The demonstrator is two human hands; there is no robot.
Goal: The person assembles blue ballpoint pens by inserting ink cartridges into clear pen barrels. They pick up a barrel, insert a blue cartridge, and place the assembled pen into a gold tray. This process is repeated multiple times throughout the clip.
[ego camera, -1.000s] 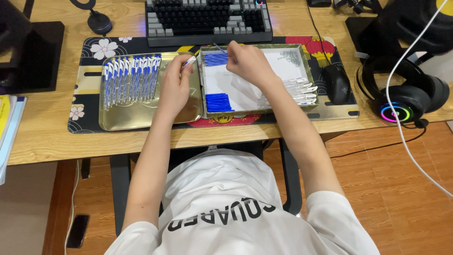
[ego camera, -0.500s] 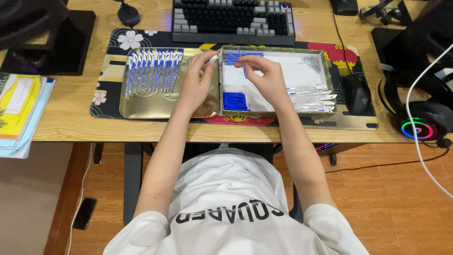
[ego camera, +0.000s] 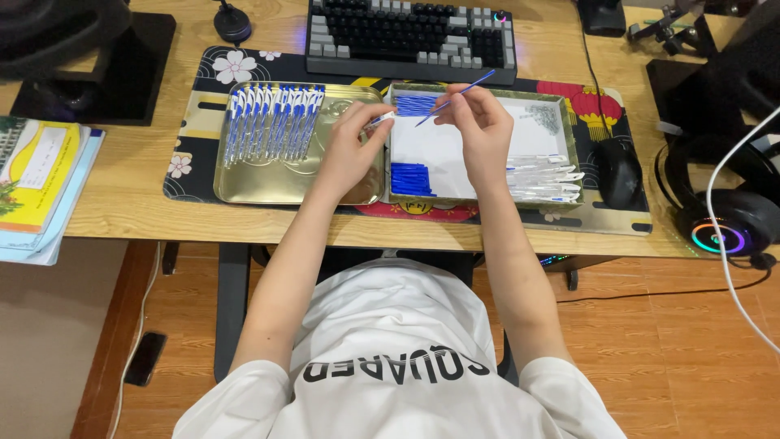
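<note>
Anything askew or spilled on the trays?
Nothing stands out. Finished pens lie in a neat row in the gold tray; refills, caps and clear barrels sit in separate piles in the right tray.

I sit at a home computer desk: a wooden desktop (ego camera: 244, 219) carries my keyboard (ego camera: 410, 36), mouse (ego camera: 619, 172), glowing headset (ego camera: 727, 215) and flowered desk mat (ego camera: 195, 122), with books (ego camera: 41, 187) beside and wood flooring (ego camera: 666, 349) below.

1 head camera looks steeply down from above the person onto the desk (ego camera: 130, 211), fairly near.
</note>
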